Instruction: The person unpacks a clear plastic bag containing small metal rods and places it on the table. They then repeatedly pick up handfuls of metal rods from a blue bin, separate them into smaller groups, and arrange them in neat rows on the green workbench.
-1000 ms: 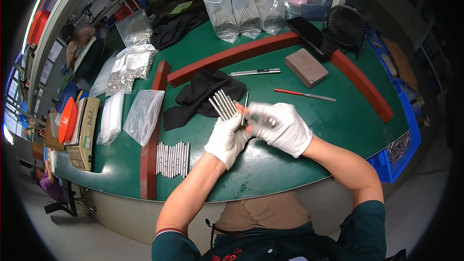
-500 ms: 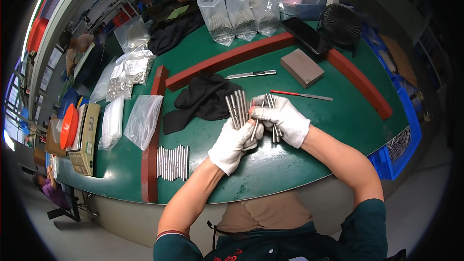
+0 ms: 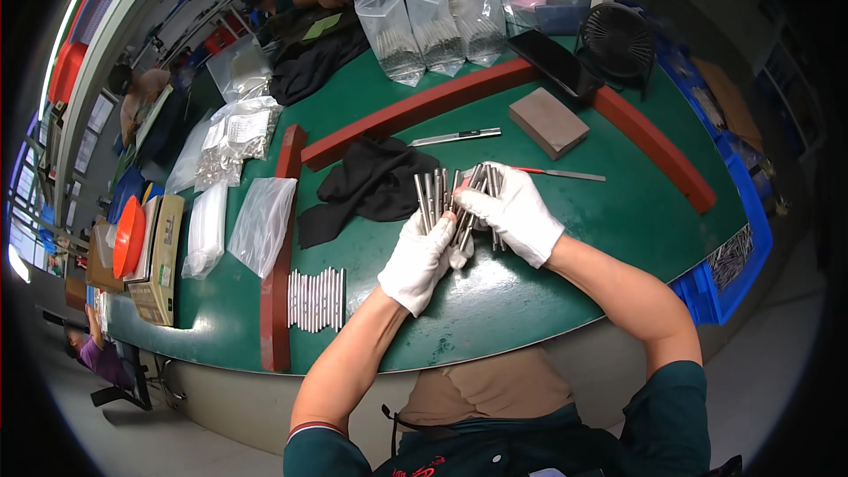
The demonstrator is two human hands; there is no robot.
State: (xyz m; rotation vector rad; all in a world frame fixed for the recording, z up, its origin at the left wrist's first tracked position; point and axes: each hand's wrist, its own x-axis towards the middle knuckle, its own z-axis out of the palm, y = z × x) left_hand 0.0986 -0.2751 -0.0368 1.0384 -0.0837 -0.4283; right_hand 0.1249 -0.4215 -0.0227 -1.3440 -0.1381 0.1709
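White gloves with bare fingertips cover both hands, which meet over the green table. My left hand (image 3: 419, 258) is closed round a fanned bunch of metal pins (image 3: 427, 198). Right beside it, my right hand (image 3: 521, 216) grips more metal pins (image 3: 495, 182), its thumb pressed against slanted ones between the two hands. Some of the right fingers are hidden behind the pins. To the left on the table, a row of similar pins (image 3: 316, 299) lies side by side against a red bar (image 3: 275, 318). A black cloth (image 3: 367, 178) is crumpled just beyond my left hand.
Beyond my hands lie a utility knife (image 3: 455, 136), a red-handled file (image 3: 565, 174) and a brown block (image 3: 548, 123). Red bars (image 3: 424, 112) frame the work area. Bags of pins (image 3: 433, 31), a phone and a black fan (image 3: 617, 42) stand behind; a blue bin (image 3: 714, 287) sits right.
Several pins at my right hand have shifted left toward the left hand's bunch and now slant between the hands. The right thumb has moved with them.
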